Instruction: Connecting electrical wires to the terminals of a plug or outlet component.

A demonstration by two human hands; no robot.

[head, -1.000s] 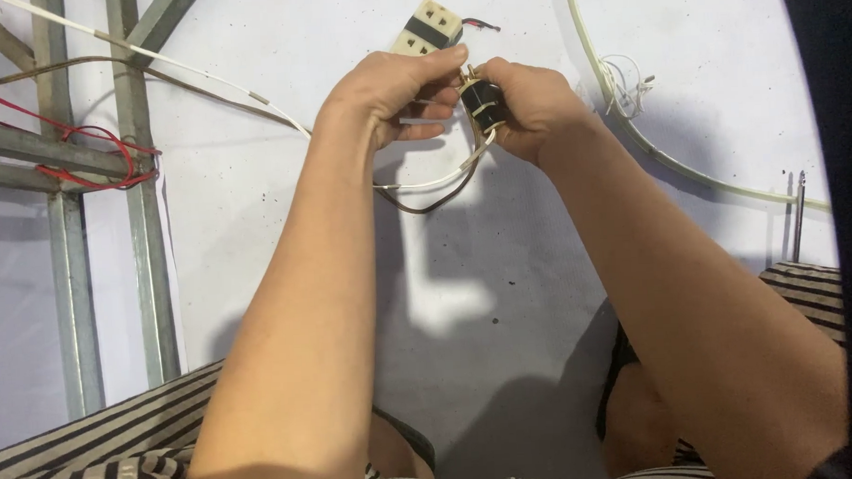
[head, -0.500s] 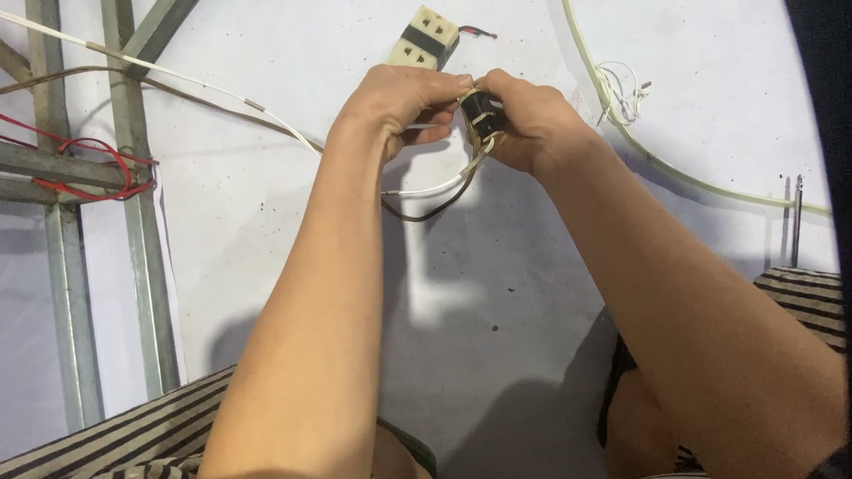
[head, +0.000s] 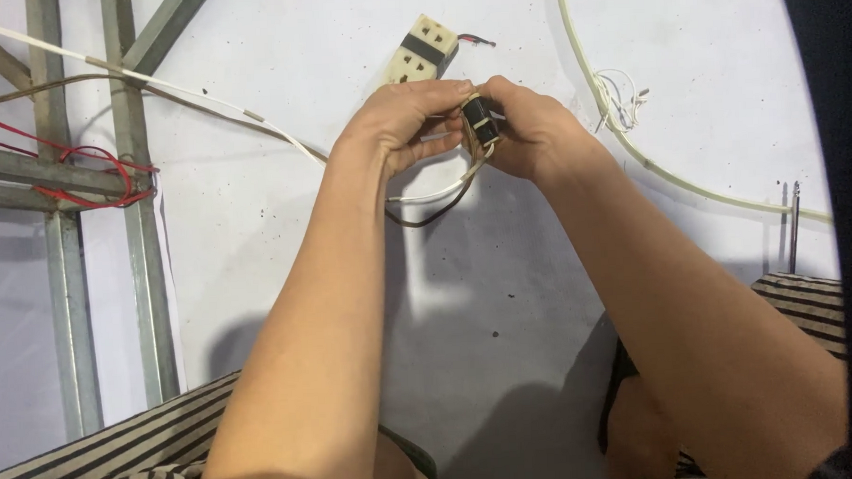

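Both my hands meet over a pale floor. My left hand and my right hand together grip a small black plug with a light band around it. A white and a brown wire hang in a loop from the plug below my left hand. Just beyond my fingers lies a cream socket block with a black stripe and a short red-tipped lead. My fingers hide most of the plug.
A grey metal frame stands at the left with red wire wound on it. A long white cable curves across the right, with a tuft of thin white strands beside it. A thin metal rod lies at far right. Striped cloth covers my knees.
Both hands with the plug have drifted slightly down and away from the socket block, which shows more fully now. The grip looks unchanged.
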